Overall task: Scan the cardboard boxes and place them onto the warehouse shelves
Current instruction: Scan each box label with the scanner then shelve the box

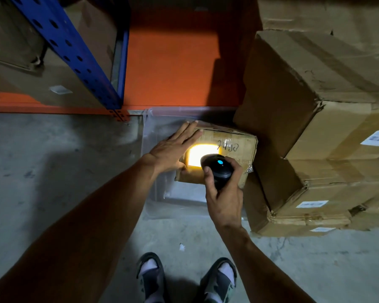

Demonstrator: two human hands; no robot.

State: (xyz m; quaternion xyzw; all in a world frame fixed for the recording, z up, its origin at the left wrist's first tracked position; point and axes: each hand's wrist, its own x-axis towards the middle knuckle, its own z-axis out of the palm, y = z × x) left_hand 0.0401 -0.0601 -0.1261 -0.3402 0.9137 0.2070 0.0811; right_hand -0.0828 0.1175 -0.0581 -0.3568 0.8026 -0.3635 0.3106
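I am scanning the small brown cardboard box (225,147), which sits on a sheet of clear plastic (162,127) on the grey concrete floor (53,171), just in front of the orange lower shelf deck (173,62) and touching the tall stack of large brown cardboard boxes (315,127) on its right. My left hand (175,147) lies flat and open on the box's left top edge, fingers spread, pressing it steady rather than gripping. My right hand (223,189) is closed around the black handheld scanner (217,169), thumb along its side, its blue light lit and its nose aimed down at the box top. The beam throws a bright yellow-white patch (202,156) there; the glare washes out whatever label it covers, so I cannot tell if it reads. To do this well, I judge I should hold the scanner a little off the surface, tilt it slightly to cut the glare, and keep my left fingers clear of the lit patch.
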